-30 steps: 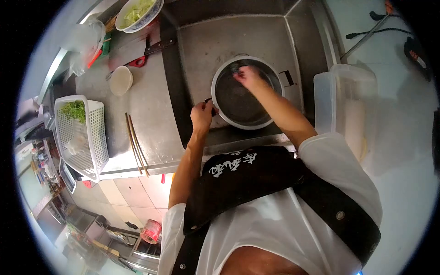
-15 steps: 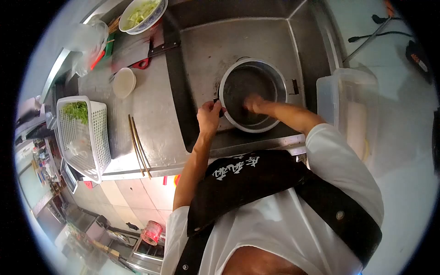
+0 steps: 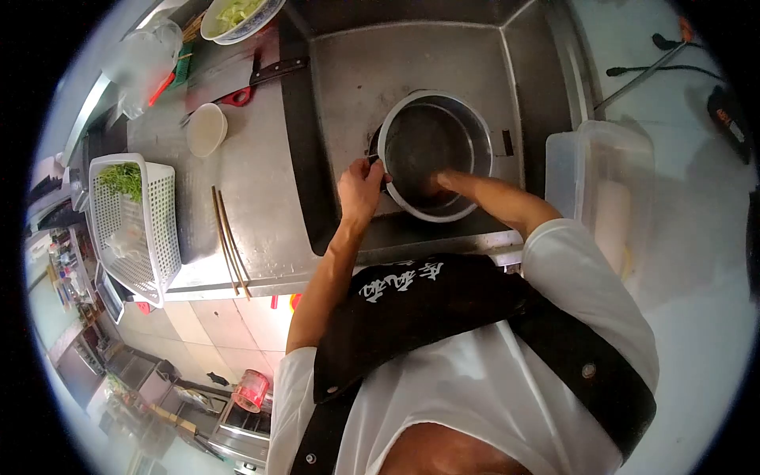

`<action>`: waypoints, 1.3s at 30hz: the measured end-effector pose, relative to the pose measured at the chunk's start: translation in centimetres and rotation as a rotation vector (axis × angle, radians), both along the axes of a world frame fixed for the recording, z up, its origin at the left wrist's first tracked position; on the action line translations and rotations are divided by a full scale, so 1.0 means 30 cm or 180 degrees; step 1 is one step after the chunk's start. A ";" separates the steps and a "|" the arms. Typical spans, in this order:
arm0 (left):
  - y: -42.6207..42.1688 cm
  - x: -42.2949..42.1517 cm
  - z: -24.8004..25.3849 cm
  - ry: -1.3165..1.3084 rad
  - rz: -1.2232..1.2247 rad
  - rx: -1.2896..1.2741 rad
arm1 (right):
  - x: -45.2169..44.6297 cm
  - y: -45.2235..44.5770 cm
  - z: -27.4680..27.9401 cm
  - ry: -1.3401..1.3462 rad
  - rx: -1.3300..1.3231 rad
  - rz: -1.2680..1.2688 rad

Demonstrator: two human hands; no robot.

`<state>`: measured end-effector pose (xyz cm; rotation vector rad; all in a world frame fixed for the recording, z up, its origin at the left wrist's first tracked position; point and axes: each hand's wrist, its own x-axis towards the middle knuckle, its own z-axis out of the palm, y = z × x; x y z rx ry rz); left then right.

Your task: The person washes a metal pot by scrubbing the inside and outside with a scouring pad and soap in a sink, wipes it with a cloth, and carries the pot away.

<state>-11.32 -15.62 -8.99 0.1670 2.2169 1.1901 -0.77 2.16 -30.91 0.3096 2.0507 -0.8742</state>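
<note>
A round metal pot (image 3: 484,150) stands in the stainless steel sink (image 3: 412,59), near its front edge. My left hand (image 3: 362,188) is closed around the pot's dark side handle, at the left of the rim. Reaching over the front right of the rim, my right hand (image 3: 443,182) is down inside the pot near its wall. Its fingers are blurred and partly hidden, so whether it holds anything does not show. The inside of the pot looks dark, and its contents cannot be made out.
On the steel counter (image 3: 257,182) to the left lie chopsticks (image 3: 226,237), a cleaver (image 3: 229,79), a pale bowl (image 3: 207,131) and a white basket (image 3: 162,222) with greens. A bowl of cut vegetables (image 3: 237,28) stands behind. Plastic containers (image 3: 609,170) are right of the sink.
My right hand has shifted toward the front inside the pot. The left hand keeps its hold on the handle, and the whole view has moved slightly.
</note>
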 end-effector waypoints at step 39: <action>-0.078 -0.023 -0.046 -0.0144 -0.0124 -0.0163 | -0.100 0.074 0.116 0.1734 0.2068 0.0492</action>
